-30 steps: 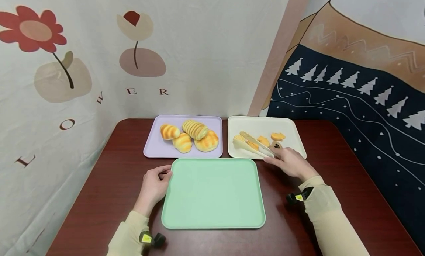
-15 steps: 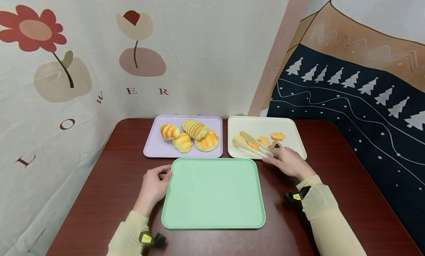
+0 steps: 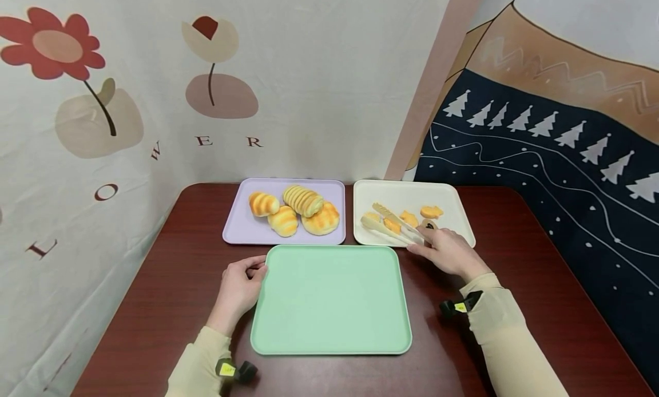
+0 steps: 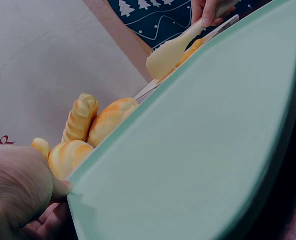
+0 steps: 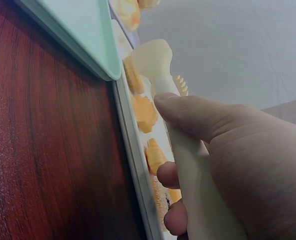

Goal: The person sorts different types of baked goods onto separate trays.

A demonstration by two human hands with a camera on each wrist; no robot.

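My left hand (image 3: 241, 288) grips the left edge of a light green tray (image 3: 332, 300), thumb at the rim near the far corner in the left wrist view. My right hand (image 3: 453, 251) holds cream-coloured tongs (image 3: 380, 226) over a white tray (image 3: 448, 194) at the back right; the thumb lies along the handle in the right wrist view. The tongs' arms are spread, and small golden fish-shaped or scalloped biscuits (image 5: 145, 113) lie by them. One biscuit (image 3: 392, 226) shows between the arms. Two more (image 3: 431, 211) lie further right.
A lilac tray (image 3: 234, 228) at the back left bears several bread rolls (image 3: 320, 218). The green tray sits in front of both other trays on the dark red-brown table (image 3: 170, 282). Printed cloth (image 3: 319, 99) hangs behind the table. A round brown piece (image 3: 429, 224) lies beside my right hand.
The tongs' arms have shifted slightly over the same spot, and stand a little wider now than half a second ago. My left hand and the green tray have stayed in place.
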